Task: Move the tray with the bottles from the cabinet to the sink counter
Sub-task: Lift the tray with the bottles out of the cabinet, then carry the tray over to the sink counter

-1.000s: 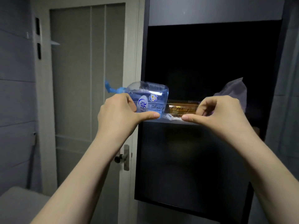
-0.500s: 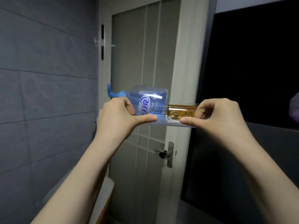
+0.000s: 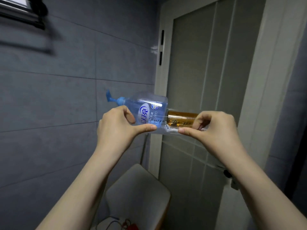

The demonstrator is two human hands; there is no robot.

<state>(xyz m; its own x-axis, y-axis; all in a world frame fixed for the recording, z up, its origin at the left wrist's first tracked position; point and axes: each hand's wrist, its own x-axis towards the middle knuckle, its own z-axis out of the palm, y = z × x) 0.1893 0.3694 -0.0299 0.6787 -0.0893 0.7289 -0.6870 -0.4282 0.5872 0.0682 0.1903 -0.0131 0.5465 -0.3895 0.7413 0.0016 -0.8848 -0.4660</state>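
I hold a clear plastic tray (image 3: 167, 129) in the air at chest height, in front of the door frame. My left hand (image 3: 118, 128) pinches its left end and my right hand (image 3: 211, 128) pinches its right end, thumbs along the front rim. A blue pump bottle (image 3: 149, 110) lies on its side in the tray, nozzle pointing left. An amber bottle (image 3: 181, 117) lies beside it on the right, partly hidden by my right fingers.
A white door (image 3: 207, 80) with a handle (image 3: 228, 175) fills the right. Grey tiled wall (image 3: 66, 97) is on the left, with a dark rack (image 3: 23, 12) at the top left. A white lid or seat (image 3: 137, 195) sits below my arms.
My view and the tray have swung left, away from the dark cabinet, which has left the frame. The tiled wall and white seat have come in. Both hands keep their grip.
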